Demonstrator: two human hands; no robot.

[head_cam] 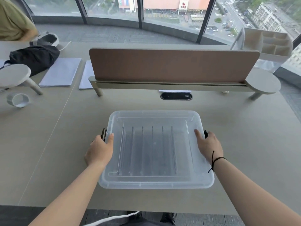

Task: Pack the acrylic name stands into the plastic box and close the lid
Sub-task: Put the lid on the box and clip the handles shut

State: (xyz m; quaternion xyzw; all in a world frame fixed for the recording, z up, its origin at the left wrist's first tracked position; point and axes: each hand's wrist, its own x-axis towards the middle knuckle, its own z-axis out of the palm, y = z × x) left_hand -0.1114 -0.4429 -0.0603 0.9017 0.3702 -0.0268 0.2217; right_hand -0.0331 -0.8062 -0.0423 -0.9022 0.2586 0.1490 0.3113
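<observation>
We see the plastic box (155,149) on the near counter (48,152), lid (154,180) on, upright stands (152,149) visible inside. Our left hand (100,150) grips its left clip (103,134); our right hand (209,145) grips the right clip (205,133).

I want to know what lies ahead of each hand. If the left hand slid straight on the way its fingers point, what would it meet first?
Most likely the black latch at the plastic box's left side; the left hand already reaches it, though depth is unclear.
</observation>
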